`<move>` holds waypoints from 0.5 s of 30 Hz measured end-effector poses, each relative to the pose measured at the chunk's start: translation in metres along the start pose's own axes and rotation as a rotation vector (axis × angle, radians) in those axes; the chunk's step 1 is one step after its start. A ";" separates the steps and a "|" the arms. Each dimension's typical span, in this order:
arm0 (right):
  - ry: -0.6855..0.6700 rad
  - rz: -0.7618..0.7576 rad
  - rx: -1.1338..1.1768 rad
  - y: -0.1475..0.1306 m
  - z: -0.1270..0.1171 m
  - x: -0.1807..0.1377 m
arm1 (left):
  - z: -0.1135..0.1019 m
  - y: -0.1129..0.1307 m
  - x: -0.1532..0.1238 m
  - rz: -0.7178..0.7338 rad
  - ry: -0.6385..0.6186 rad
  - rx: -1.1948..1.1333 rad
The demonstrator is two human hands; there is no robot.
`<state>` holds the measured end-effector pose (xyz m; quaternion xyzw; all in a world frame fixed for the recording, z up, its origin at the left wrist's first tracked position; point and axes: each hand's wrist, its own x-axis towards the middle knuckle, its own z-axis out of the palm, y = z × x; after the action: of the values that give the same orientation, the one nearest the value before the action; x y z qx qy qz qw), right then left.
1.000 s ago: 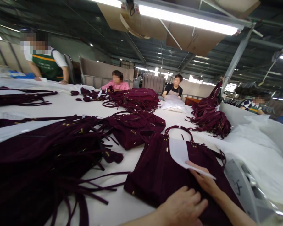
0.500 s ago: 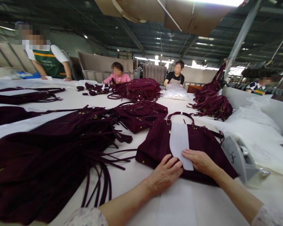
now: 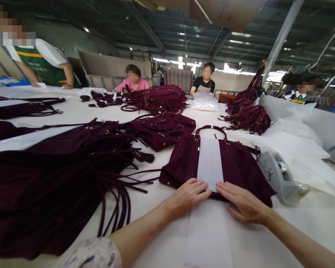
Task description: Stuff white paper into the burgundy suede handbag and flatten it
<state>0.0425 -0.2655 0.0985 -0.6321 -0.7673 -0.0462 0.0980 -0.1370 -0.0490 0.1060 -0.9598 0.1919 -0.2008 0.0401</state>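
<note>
A dark burgundy suede handbag (image 3: 240, 167) lies flat on the white table (image 3: 162, 115) in front of me, handle pointing away. A long white paper strip (image 3: 210, 163) runs down its middle and over its near edge onto the table. My left hand (image 3: 187, 195) lies flat with fingers stretched on the bag's near edge, left of the strip. My right hand (image 3: 242, 203) lies flat beside it, fingertips at the strip's right edge. Neither hand grips anything.
A heap of burgundy bags with long fringe (image 3: 58, 175) fills the left. More bags (image 3: 159, 130) and piles (image 3: 248, 111) lie farther back. A grey tool (image 3: 276, 175) sits right of the bag, beside white fabric (image 3: 296, 145). Several people (image 3: 203, 80) work around the table.
The white strip went from lifted in my right hand to lying flat along the bag. Both hands slid to the bag's near edge and flattened.
</note>
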 end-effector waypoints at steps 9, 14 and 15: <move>0.070 -0.109 -0.140 -0.016 -0.001 -0.005 | 0.002 -0.013 -0.013 0.016 0.045 -0.099; 0.174 -0.091 -0.218 -0.021 0.012 0.009 | 0.006 -0.014 -0.014 -0.002 0.051 -0.096; 0.220 -0.083 -0.222 -0.022 0.016 0.011 | 0.006 -0.014 -0.014 -0.003 0.051 -0.092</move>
<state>0.0174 -0.2559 0.0859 -0.5980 -0.7674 -0.2038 0.1089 -0.1413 -0.0303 0.0978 -0.9555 0.2003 -0.2163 -0.0092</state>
